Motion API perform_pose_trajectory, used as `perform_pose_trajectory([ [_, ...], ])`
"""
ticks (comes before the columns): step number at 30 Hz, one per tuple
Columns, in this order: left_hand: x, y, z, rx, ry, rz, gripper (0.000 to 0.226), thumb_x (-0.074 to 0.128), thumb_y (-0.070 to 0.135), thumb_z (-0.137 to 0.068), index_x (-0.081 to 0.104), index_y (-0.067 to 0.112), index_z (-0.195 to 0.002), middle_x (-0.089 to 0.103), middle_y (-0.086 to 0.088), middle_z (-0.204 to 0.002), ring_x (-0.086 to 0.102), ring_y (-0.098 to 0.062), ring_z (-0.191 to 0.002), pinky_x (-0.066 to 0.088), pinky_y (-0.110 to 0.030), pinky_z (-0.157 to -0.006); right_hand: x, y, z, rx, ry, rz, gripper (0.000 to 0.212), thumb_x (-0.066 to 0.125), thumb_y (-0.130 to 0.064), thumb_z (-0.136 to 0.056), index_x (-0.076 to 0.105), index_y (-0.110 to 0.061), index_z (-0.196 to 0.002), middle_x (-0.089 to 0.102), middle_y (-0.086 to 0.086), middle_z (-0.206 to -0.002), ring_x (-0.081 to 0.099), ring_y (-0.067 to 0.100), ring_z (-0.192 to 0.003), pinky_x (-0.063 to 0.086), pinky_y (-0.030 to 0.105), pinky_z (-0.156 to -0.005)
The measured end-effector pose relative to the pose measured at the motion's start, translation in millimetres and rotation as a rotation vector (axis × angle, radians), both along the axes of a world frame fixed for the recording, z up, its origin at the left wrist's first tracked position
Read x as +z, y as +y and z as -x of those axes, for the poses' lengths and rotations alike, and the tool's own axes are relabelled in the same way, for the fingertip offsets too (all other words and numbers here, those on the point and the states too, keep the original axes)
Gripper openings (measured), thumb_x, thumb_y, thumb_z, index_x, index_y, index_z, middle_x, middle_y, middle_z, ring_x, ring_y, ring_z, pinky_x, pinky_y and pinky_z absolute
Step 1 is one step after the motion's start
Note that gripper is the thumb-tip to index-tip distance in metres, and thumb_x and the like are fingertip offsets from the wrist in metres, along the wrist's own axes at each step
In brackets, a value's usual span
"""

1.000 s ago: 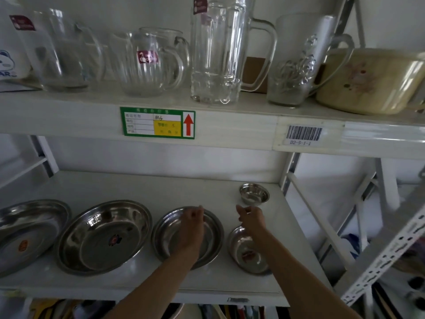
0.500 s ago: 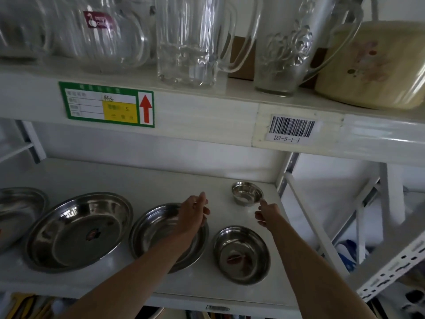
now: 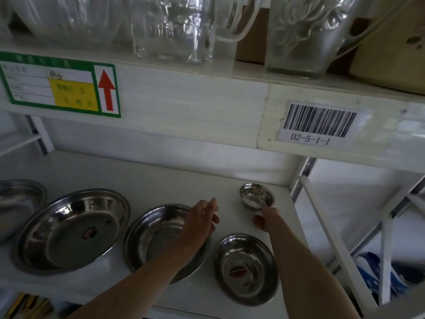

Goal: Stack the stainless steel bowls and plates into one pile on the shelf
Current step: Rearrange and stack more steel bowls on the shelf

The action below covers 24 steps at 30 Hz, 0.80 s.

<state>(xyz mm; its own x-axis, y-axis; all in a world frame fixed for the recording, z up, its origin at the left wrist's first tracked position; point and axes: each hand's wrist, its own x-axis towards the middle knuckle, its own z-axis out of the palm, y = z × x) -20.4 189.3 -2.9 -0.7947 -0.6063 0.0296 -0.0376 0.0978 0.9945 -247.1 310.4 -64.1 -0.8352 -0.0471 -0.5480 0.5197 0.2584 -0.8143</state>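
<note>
On the white lower shelf lie several steel dishes in a row. A large plate is at the left, with another dish cut off at the far left. A medium plate lies under my left hand, which hovers with fingers loosely apart and holds nothing. A smaller bowl sits at the front right. The smallest bowl stands at the back right. My right hand reaches to its near rim, fingertips touching it, without a closed grip.
The upper shelf hangs low overhead, carrying glass jugs and a beige basin. A green label and a barcode sticker are on its front edge. White upright bars close the shelf's right side.
My right hand has moved away from the front bowl and back toward the smallest bowl, now touching its rim. My left hand stays over the medium plate. The camera moved closer.
</note>
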Motion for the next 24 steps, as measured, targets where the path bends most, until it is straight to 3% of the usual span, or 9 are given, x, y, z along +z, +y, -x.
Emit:
perform_pose_trajectory([
  [3, 1, 0, -2, -0.017, 0.013, -0.002, 0.032, 0.046, 0.037, -0.098, 0.061, 0.01, -0.089, 0.063, -0.003, -0.066, 0.05, -0.003, -0.041, 0.042, -0.02, -0.048, -4, -5, 3, -0.026, 0.002, 0.02, 0.029, 0.056, -0.027, -0.095, 0.055, 0.001, -0.102, 0.062, 0.021, -0.09, 0.056, 0.027, -0.057, 0.051, 0.03, -0.043],
  [6, 1, 0, -6, -0.028, 0.019, -0.036, 0.032, 0.046, 0.037, -0.098, 0.061, 0.011, -0.089, 0.062, -0.002, -0.066, 0.049, -0.005, -0.043, 0.042, -0.022, -0.05, -19, -6, 16, -0.051, 0.013, 0.034, 0.029, 0.059, -0.016, -0.09, 0.06, 0.005, -0.109, 0.067, 0.025, -0.098, 0.066, 0.034, -0.076, 0.059, 0.049, -0.075],
  [7, 0, 0, -7, -0.03, 0.02, -0.044, 0.032, 0.046, 0.037, -0.098, 0.06, 0.011, -0.088, 0.061, -0.002, -0.066, 0.049, -0.005, -0.043, 0.042, -0.021, -0.05, -29, -5, 25, -0.057, 0.022, 0.023, 0.032, 0.059, -0.014, -0.088, 0.06, 0.005, -0.113, 0.068, 0.027, -0.103, 0.067, 0.037, -0.084, 0.058, 0.052, -0.079],
  [9, 0, 0, -9, -0.029, 0.02, -0.051, 0.032, 0.046, 0.038, -0.098, 0.06, 0.011, -0.088, 0.061, -0.003, -0.067, 0.048, -0.005, -0.043, 0.042, -0.02, -0.049, -46, -5, 38, -0.07, 0.017, 0.043, 0.031, 0.057, -0.007, -0.087, 0.059, 0.005, -0.115, 0.066, 0.026, -0.104, 0.068, 0.038, -0.085, 0.059, 0.048, -0.068],
  [12, 1, 1, -11, -0.03, 0.014, -0.056, 0.034, 0.047, 0.038, -0.098, 0.061, 0.008, -0.09, 0.061, -0.005, -0.067, 0.049, -0.006, -0.043, 0.042, -0.021, -0.05, -19, 2, 11, -0.104, 0.005, 0.077, 0.026, 0.054, -0.002, -0.089, 0.059, 0.0, -0.114, 0.062, 0.023, -0.097, 0.06, 0.028, -0.062, 0.054, 0.032, -0.042],
  [16, 6, 5, -14, -0.043, 0.008, -0.041, 0.038, 0.047, 0.037, -0.098, 0.062, 0.002, -0.095, 0.063, -0.007, -0.07, 0.05, -0.008, -0.045, 0.043, -0.023, -0.052, 4, 18, -11, -0.1, 0.014, 0.08, 0.02, 0.056, -0.006, -0.091, 0.059, 0.0, -0.11, 0.063, 0.022, -0.092, 0.058, 0.025, -0.057, 0.049, 0.024, -0.032],
  [19, 7, 9, -15, -0.067, -0.002, 0.006, 0.038, 0.046, 0.037, -0.098, 0.062, 0.003, -0.094, 0.064, -0.006, -0.069, 0.051, -0.01, -0.046, 0.043, -0.023, -0.051, 11, 33, -22, -0.088, 0.028, 0.055, 0.018, 0.051, -0.009, -0.095, 0.06, 0.001, -0.106, 0.064, 0.018, -0.071, 0.058, 0.023, -0.051, 0.046, 0.019, -0.035],
  [24, 9, 13, -15, -0.084, -0.018, 0.037, 0.037, 0.046, 0.037, -0.098, 0.063, 0.005, -0.09, 0.064, -0.006, -0.067, 0.051, -0.007, -0.042, 0.043, -0.022, -0.047, 22, 61, -41, -0.098, 0.083, 0.04, 0.016, 0.053, -0.011, -0.094, 0.064, 0.001, -0.093, 0.066, 0.016, -0.071, 0.06, 0.022, -0.057, 0.051, 0.032, -0.055],
])
